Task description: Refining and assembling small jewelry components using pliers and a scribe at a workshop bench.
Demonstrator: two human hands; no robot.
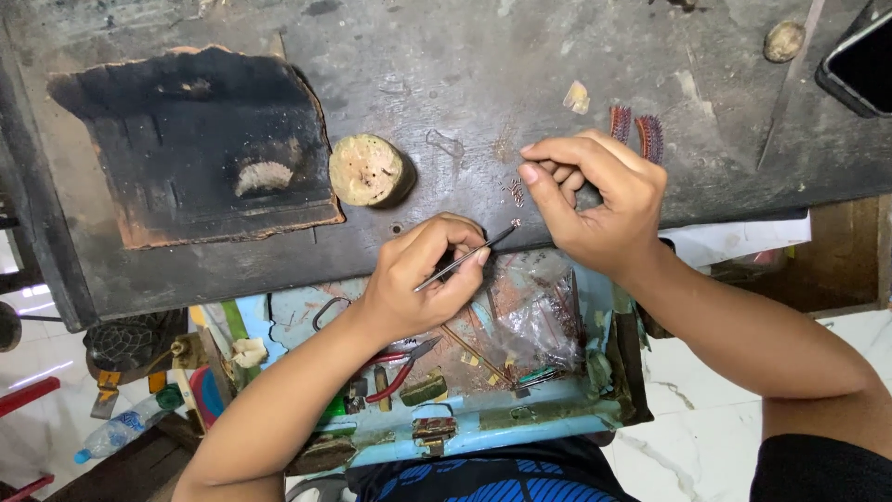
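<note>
We see a tiny metal piece (516, 223) at the tip of the tweezers (465, 257), just over the near edge of the dark worktop (446, 84). The left hand (423, 279) has its fingers closed around the tweezers. The right hand (595, 200), at 3 o'clock from the piece, is curled with thumb and forefinger pinched; we cannot tell if it holds anything.

In our judgement the piece can slip from the tips if the pressure changes, and fall into the open blue drawer (483, 423) at 6 o'clock, among the red pliers (400, 367) and the plastic bag (539, 325), where it is hard to find. A shake of the hand can also scatter the small loose bits (514, 191) at 12 o'clock.

The shape of the piece is too small to make out. The dark phone (859, 65) at 2 o'clock is cut off.
</note>
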